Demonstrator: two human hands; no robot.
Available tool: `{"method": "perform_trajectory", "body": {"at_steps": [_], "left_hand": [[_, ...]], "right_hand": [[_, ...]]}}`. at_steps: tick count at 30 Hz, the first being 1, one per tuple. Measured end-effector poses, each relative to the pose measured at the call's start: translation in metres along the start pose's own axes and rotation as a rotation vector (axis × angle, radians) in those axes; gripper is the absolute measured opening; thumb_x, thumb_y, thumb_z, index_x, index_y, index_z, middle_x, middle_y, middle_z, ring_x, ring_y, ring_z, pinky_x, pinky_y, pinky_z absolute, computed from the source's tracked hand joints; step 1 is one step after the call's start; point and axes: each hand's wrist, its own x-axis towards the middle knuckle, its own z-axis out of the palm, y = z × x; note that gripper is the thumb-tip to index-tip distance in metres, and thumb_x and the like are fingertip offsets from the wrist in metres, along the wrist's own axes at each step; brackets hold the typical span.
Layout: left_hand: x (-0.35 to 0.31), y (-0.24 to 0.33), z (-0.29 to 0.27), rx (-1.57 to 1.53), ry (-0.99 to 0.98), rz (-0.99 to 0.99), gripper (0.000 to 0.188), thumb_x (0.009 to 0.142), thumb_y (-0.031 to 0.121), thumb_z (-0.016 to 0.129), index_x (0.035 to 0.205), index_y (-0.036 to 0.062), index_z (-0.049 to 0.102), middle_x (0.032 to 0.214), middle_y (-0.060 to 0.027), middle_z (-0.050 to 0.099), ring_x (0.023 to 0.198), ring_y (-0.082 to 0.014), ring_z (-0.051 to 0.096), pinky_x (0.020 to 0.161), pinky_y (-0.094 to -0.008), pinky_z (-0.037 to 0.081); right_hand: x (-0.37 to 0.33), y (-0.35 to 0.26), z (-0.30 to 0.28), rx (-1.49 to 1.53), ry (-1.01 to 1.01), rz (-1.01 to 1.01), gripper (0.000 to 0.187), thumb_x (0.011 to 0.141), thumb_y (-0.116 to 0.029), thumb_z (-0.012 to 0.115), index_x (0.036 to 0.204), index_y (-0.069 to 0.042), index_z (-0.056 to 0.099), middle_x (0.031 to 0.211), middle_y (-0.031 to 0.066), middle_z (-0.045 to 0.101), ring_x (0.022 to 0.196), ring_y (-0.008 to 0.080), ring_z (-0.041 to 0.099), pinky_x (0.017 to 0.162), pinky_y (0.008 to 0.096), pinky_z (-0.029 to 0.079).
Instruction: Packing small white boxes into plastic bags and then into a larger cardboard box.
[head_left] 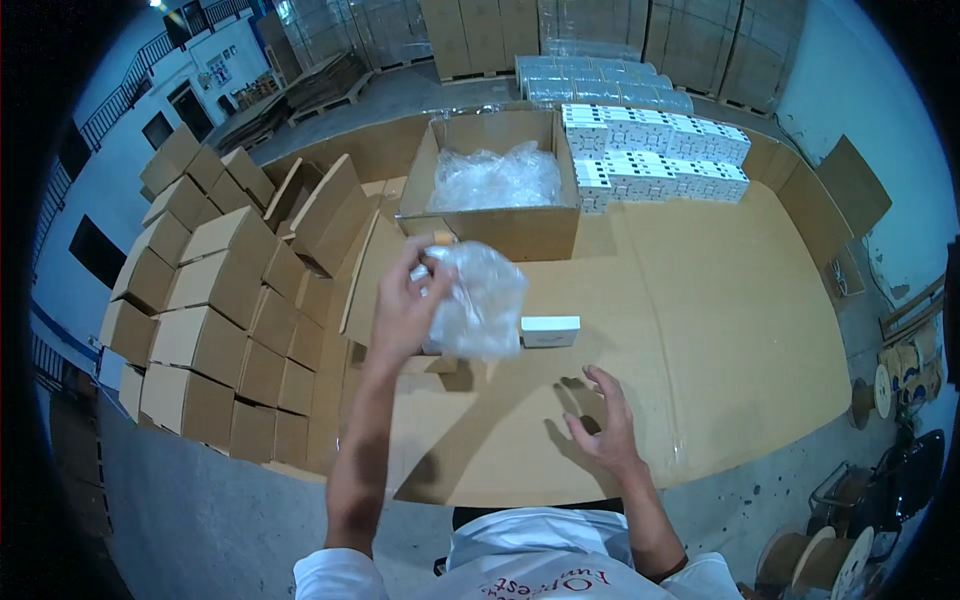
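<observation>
My left hand [405, 305] is raised over the cardboard sheet [720, 330] and grips a crumpled clear plastic bag [480, 300]. A small white box [550, 330] lies flat on the cardboard just right of the bag. My right hand [605, 425] hovers low over the cardboard near the front edge, fingers spread, holding nothing. Behind the bag stands an open brown carton [515, 232] filled with more clear plastic bags [495, 178].
Rows of small white boxes [660, 155] are stacked at the back right of the cardboard. Many closed brown cartons [215, 320] are piled at the left. Wrapped pallets [600, 40] stand at the back. Cable reels [820, 560] lie at the lower right on the concrete floor.
</observation>
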Motion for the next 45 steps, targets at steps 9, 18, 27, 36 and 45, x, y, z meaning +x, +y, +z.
{"method": "perform_trajectory", "body": {"at_steps": [9, 18, 27, 36, 45], "left_hand": [[-0.137, -0.115, 0.049, -0.192, -0.049, -0.297, 0.043, 0.097, 0.000, 0.066, 0.136, -0.0056, 0.048, 0.095, -0.0002, 0.054, 0.085, -0.0071, 0.059, 0.077, -0.0215, 0.051], [-0.171, -0.139, 0.027, -0.159, -0.339, 0.123, 0.075, 0.088, 0.007, 0.077, 0.150, -0.0032, 0.036, 0.138, -0.0157, 0.054, 0.139, -0.0295, 0.047, 0.116, -0.0396, 0.038], [-0.169, -0.114, 0.068, -0.286, -0.167, -0.279, 0.062, 0.089, -0.005, 0.072, 0.143, -0.0019, 0.042, 0.123, -0.0132, 0.063, 0.113, -0.0204, 0.064, 0.095, -0.0329, 0.054], [-0.187, -0.144, 0.073, -0.279, -0.174, -0.386, 0.060, 0.093, -0.008, 0.065, 0.145, 0.0000, 0.037, 0.116, -0.0116, 0.060, 0.097, -0.0159, 0.066, 0.077, -0.0286, 0.058], [-0.186, -0.152, 0.076, -0.179, -0.167, -0.384, 0.064, 0.091, -0.006, 0.068, 0.146, 0.0001, 0.037, 0.116, -0.0104, 0.053, 0.095, -0.0170, 0.067, 0.078, -0.0280, 0.060]], "right_hand": [[-0.035, 0.015, 0.060, -0.278, 0.191, -0.620, 0.036, 0.067, -0.001, 0.083, 0.101, -0.013, 0.075, 0.133, 0.0157, 0.051, 0.112, 0.0329, 0.061, 0.087, 0.0403, 0.056], [-0.039, 0.016, 0.053, -0.039, 0.093, -0.374, 0.033, 0.062, 0.006, 0.080, 0.092, -0.002, 0.072, 0.106, 0.0110, 0.068, 0.094, 0.0313, 0.065, 0.080, 0.0407, 0.053], [-0.019, -0.012, 0.031, 0.722, 0.064, 0.295, 0.043, 0.090, 0.011, 0.066, 0.130, -0.001, 0.053, 0.106, 0.0082, 0.067, 0.095, 0.0127, 0.065, 0.080, 0.0272, 0.055], [-0.012, 0.024, 0.024, 0.666, -0.064, 0.400, 0.042, 0.091, 0.009, 0.066, 0.131, 0.000, 0.055, 0.108, 0.0046, 0.062, 0.100, 0.0109, 0.060, 0.087, 0.0254, 0.050], [0.004, 0.034, 0.027, 0.425, 0.093, 0.104, 0.013, 0.084, 0.002, 0.073, 0.097, -0.002, 0.070, 0.106, 0.0068, 0.067, 0.100, 0.0169, 0.063, 0.084, 0.0287, 0.051]]}}
